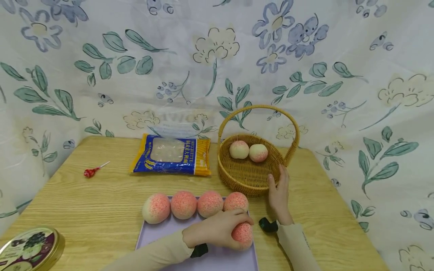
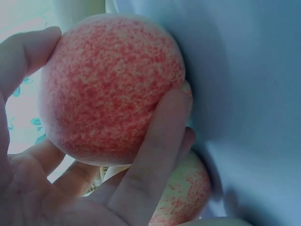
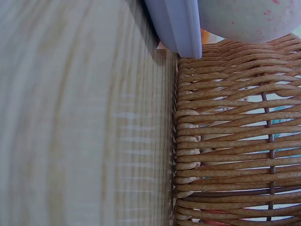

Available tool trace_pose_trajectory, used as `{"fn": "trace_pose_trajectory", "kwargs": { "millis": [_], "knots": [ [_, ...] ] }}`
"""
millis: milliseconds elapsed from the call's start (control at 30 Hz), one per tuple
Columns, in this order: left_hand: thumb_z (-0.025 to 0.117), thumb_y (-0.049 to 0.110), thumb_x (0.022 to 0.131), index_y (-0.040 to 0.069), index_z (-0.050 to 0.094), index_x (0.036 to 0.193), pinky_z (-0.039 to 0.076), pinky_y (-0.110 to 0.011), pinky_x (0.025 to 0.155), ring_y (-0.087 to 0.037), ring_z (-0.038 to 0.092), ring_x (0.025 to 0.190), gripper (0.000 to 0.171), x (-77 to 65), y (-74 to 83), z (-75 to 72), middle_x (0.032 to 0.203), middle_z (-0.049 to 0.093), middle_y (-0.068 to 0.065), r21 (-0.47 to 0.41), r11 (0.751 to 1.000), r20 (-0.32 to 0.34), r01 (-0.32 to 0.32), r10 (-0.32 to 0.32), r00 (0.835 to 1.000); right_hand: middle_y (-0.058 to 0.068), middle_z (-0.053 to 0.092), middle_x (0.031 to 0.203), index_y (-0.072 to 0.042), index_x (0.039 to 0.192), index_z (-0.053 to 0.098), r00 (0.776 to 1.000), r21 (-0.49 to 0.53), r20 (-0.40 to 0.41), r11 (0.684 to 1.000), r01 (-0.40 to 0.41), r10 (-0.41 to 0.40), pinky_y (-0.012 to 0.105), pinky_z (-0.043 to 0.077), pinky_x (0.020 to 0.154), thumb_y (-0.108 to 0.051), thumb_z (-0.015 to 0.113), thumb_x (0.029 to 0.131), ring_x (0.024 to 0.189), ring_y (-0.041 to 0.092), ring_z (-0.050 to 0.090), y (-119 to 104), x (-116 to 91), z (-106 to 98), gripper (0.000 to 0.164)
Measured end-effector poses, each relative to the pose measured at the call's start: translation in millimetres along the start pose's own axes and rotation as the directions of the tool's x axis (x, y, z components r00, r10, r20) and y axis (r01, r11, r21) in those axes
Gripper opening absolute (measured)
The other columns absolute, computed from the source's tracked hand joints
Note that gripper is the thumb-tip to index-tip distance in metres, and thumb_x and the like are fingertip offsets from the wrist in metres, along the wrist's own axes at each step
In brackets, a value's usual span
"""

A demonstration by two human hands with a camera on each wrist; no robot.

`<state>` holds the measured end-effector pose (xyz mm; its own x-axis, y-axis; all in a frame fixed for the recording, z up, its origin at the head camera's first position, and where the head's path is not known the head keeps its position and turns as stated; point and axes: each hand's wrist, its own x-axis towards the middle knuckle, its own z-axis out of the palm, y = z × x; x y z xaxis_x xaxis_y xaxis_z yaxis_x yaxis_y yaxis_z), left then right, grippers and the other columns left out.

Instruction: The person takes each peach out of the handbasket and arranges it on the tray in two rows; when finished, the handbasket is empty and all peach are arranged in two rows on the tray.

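My left hand (image 1: 220, 227) grips a pink-speckled toy-like peach (image 1: 243, 236) over the right side of a lilac tray (image 1: 234, 259). In the left wrist view, thumb and fingers curl round that peach (image 2: 113, 89), whose crease shows low on its side. Four becomes a row of several more peaches (image 1: 184, 205) along the tray's far edge. My right hand (image 1: 279, 194) holds the front right rim of a wicker basket (image 1: 234, 184), beside the handle's foot. Two peaches (image 1: 239, 149) lie in the basket. The right wrist view shows its woven wall (image 3: 235, 141), with the fingers out of sight.
A blue and yellow pasta bag (image 1: 169, 155) lies left of the basket. A red lollipop (image 1: 90, 172) is on the wooden table (image 1: 101, 210) at far left, and a round tin (image 1: 30, 248) stands at the near left corner. A floral cloth (image 1: 190, 75) hangs behind the table.
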<state>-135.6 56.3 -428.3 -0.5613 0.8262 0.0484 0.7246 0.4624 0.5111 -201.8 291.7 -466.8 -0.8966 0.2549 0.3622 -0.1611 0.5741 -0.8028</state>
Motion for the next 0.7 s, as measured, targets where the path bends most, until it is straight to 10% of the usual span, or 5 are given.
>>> {"fn": "trace_pose_trajectory", "kwargs": {
  "millis": [267,700],
  "knots": [
    [0.072,0.044,0.084,0.026,0.053,0.137,0.048,-0.028,0.097,-0.009,0.053,0.125,0.060,-0.3,3.2,-8.0,0.139,0.053,0.006,0.015,0.998,0.042,0.055,-0.056,0.998,0.021,0.013,0.160,-0.002,0.153,0.020,1.000,-0.011,-0.004,1.000,-0.003,0.003,0.063,0.018,0.114,-0.027,0.041,0.104,0.147,0.041,0.014,-0.8,-0.1,-2.0,0.059],
    [0.068,0.022,0.091,0.018,0.040,0.147,0.051,-0.030,0.095,-0.025,0.063,0.114,0.063,38.2,-9.4,-98.5,0.149,0.046,-0.002,-0.332,0.936,-0.059,-0.121,0.108,0.992,0.023,0.013,0.159,0.001,0.152,0.019,1.000,-0.013,0.006,1.000,-0.004,0.004,0.062,0.015,0.116,-0.025,0.041,0.104,0.147,0.042,0.013,-1.8,-1.6,-1.5,0.060]
  ]
}}
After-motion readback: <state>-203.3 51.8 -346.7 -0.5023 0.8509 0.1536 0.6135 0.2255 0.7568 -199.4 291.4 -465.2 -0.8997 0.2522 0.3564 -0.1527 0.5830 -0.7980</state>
